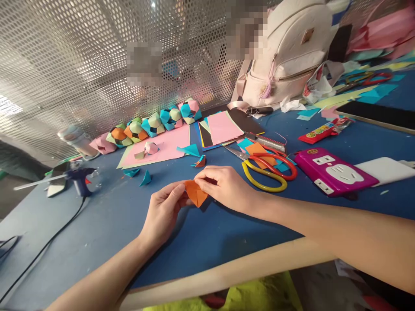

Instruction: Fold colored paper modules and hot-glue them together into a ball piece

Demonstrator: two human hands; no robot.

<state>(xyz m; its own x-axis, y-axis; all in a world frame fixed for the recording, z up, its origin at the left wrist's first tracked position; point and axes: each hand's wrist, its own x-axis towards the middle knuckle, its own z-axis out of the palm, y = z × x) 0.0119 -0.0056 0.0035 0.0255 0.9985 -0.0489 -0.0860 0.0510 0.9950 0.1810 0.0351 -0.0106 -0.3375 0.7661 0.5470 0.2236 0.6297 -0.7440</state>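
A small folded orange paper piece [196, 193] is pinched between both my hands just above the blue table [106, 216]. My left hand [164, 211] grips its left edge with thumb and fingers closed. My right hand [227, 186] pinches its top right corner, fingers curled. Beyond the hands lie small folded teal and orange paper units [200, 162] and a pink sheet [162, 149] with a small folded ball on it.
A row of multicoloured folded paper balls [152, 123] lines the perforated metal wall. Scissors with red and yellow handles [266, 170], a magenta power strip [333, 172], a glue gun [76, 177] with cord, stacked coloured paper [222, 127] and a beige backpack [292, 56] surround the work spot.
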